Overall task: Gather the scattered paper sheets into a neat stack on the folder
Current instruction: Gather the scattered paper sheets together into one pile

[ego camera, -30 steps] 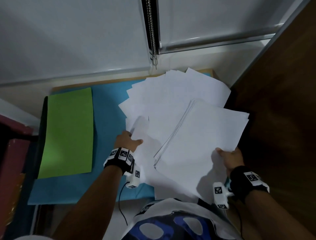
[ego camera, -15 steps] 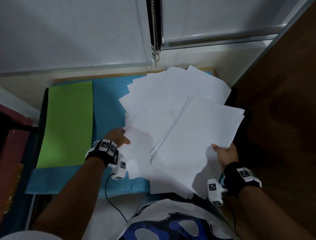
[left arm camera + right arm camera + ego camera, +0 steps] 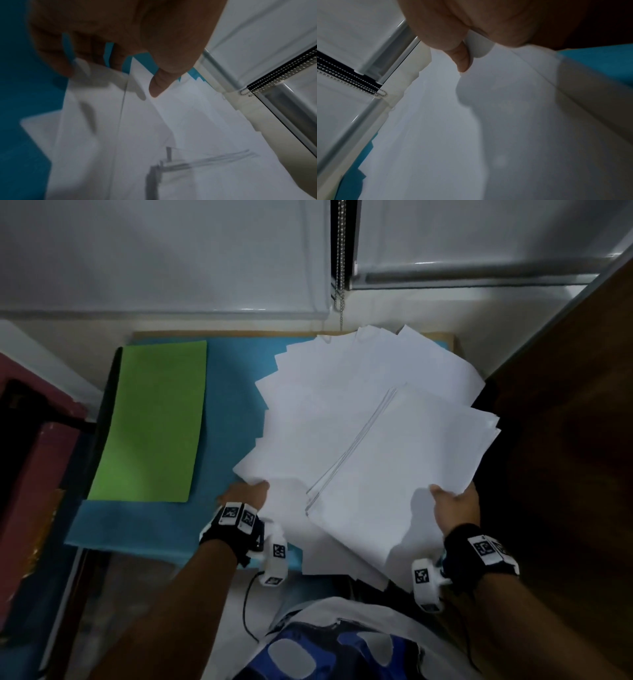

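A green folder lies flat at the left of the blue mat. White paper sheets are fanned out over the mat's right half. My right hand grips the near right corner of a gathered stack of sheets, thumb on top, and the stack is raised and tilted over the loose ones. My left hand pinches the near left corner of a loose sheet between thumb and fingers, just right of the folder's near end.
A dark brown wooden panel rises close along the right of the mat. White window blinds with a bead chain stand behind the table. A dark red object sits at the far left. Bare mat shows between folder and sheets.
My left hand let a curled sheet flatten and now pinches a loose sheet's corner, drawn out to the near left. The right hand still holds the stack, slightly shifted.
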Demonstrator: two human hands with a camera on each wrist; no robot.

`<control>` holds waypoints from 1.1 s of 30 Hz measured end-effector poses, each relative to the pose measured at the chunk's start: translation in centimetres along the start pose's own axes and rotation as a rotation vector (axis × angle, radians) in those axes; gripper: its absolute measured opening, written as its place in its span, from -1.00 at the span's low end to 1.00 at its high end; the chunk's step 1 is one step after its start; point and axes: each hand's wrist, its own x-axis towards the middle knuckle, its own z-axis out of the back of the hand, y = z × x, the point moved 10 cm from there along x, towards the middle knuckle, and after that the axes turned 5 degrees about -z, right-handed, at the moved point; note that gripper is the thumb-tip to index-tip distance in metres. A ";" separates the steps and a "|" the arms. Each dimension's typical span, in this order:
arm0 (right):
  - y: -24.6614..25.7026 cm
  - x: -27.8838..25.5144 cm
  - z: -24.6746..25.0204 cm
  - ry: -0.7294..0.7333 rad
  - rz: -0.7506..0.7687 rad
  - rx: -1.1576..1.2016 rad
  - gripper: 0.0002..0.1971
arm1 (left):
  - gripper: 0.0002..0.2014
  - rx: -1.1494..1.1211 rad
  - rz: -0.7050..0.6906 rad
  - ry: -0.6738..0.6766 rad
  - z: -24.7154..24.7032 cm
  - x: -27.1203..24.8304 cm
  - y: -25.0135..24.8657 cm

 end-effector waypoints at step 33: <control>3.1 2.1 -3.3 0.219 0.089 -0.141 -0.36 | -0.50 -0.225 -0.392 -0.154 -2.0 -6.3 -11.1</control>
